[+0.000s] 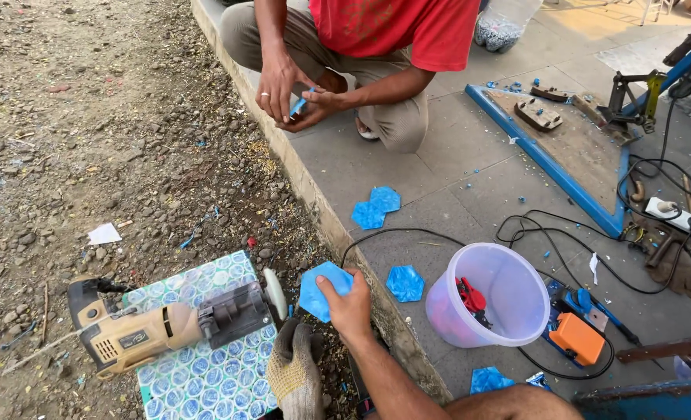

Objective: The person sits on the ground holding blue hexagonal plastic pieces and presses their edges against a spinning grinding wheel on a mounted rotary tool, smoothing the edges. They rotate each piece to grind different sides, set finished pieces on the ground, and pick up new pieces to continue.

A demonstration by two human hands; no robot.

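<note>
1. Gravel ground (89, 117) meets a paved step (377, 163); a grinder (151, 330) lies nearest on a patterned sheet (205, 381).
2. Right hand (351, 311), fingers clenched on a blue hexagon tile (320, 289) beside the disc (276, 294); gloved left hand (295, 373) below, grip unclear.
3. Tile could catch the disc and slip.
4. Farther, a co-worker's hands (299, 97).

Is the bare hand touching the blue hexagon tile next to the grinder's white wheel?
Touching. The head view shows the right hand gripping the blue hexagon tile, fingers wrapped over its right edge, beside the grinder's white wheel.
</note>
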